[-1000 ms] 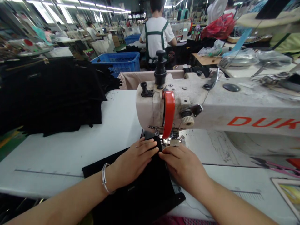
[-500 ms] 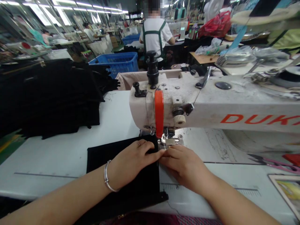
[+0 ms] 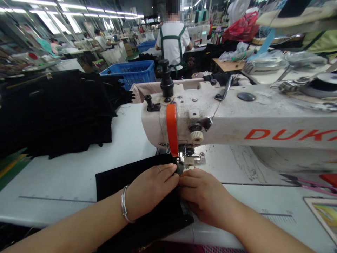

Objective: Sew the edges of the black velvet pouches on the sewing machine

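A black fabric piece point(image 3: 126, 168) lies on the sewing machine table, its right edge running up to the presser foot point(image 3: 181, 160). On top of it rests my left hand point(image 3: 155, 188), with a ring and a silver bangle, fingers together and pressing the cloth near that edge. My right hand point(image 3: 205, 193) is closed at the same edge just in front of the foot, its fingertips pinching the cloth and touching the left thumb area. The sewing machine point(image 3: 223, 116) has an orange lever guard point(image 3: 172, 130) above the foot. The needle itself is hidden.
A tall pile of black fabric pieces point(image 3: 58, 112) covers the table's left side. Pink-handled snips point(image 3: 310, 184) and a framed picture card point(image 3: 322, 218) lie at the right. Behind stand a blue crate point(image 3: 131, 73) and a person in a white shirt point(image 3: 172, 42) facing away.
My left fingers have drawn in, the thumb now bent back from the foot. The fabric's near end has swung slightly right. My right hand has shifted a little toward me.
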Demonstrator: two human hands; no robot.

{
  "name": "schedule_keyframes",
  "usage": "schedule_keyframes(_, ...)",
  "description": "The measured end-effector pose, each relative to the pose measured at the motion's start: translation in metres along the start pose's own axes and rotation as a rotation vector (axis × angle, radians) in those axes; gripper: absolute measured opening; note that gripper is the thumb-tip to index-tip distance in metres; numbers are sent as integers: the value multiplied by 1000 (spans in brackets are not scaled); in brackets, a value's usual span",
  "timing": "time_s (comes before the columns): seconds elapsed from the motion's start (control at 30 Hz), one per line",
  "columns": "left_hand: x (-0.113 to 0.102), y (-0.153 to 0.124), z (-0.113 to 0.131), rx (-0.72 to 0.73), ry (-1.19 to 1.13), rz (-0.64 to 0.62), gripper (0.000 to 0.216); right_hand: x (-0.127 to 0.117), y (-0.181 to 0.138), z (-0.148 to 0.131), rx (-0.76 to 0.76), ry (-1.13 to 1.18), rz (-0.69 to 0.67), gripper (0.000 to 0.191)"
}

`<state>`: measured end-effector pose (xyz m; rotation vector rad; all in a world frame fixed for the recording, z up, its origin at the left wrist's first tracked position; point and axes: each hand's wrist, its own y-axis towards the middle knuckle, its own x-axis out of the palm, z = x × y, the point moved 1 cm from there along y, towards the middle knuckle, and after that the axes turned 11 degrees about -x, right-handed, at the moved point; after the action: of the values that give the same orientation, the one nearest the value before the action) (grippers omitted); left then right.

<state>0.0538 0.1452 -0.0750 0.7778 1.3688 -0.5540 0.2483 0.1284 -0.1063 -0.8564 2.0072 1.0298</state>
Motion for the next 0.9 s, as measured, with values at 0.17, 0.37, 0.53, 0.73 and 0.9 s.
schedule_keyframes(0.17,4,1,0,11,9,-10,24,0,0,-2,14,0,4,16)
schedule_keyframes(0.37,1,19,-20,8,9,-154,20,-1,5,4,51,17,34,23)
schedule_keyframes(0.53,-14,-7,12,-69,-52,-102,36,-10,-2,-14,111,149,37,32)
schedule_keyframes(0.73,-7,-60,56,-183,-75,-22,45,1,-20,-52,326,236,197,25)
schedule_keyframes(0.9,13,-65,58,-330,-198,47,40,20,-28,-60,497,139,384,10)
